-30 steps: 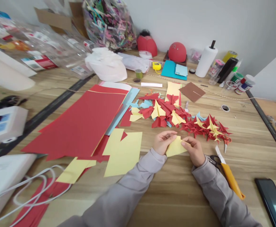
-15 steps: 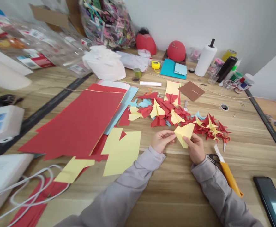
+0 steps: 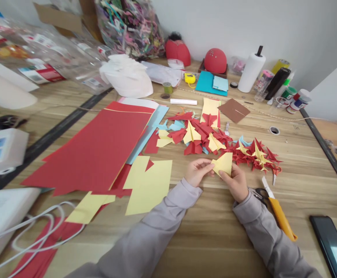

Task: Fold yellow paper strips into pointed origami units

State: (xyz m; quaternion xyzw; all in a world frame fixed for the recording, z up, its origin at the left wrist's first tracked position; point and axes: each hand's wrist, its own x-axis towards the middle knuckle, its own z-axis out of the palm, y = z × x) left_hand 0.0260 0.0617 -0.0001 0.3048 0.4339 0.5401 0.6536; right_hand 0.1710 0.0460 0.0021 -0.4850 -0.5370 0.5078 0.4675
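Between my hands is a small yellow folded paper (image 3: pixel 224 163), held above the wooden table. My left hand (image 3: pixel 198 172) pinches its left corner between thumb and fingers. On its right side, my right hand (image 3: pixel 236 180) grips it, thumb on the near face and fingers behind. Just beyond lies a pile of folded paper planes (image 3: pixel 192 133), mostly red, with some yellow and light blue ones. Yellow paper sheets (image 3: pixel 152 189) lie to the left of my left hand.
Large red sheets (image 3: pixel 96 150) are stacked at the left. Scissors (image 3: pixel 259 194) and an orange-handled knife (image 3: pixel 281 218) lie by my right wrist, with a phone (image 3: pixel 332 243) further right. A brown paper square (image 3: pixel 233 111), tape measure (image 3: pixel 189 78) and bottles (image 3: pixel 300 101) stand farther back.
The yellow folded paper has turned and now looks flatter, its two halves closer together. My right hand has shifted slightly left with it; my left hand keeps its pinch.
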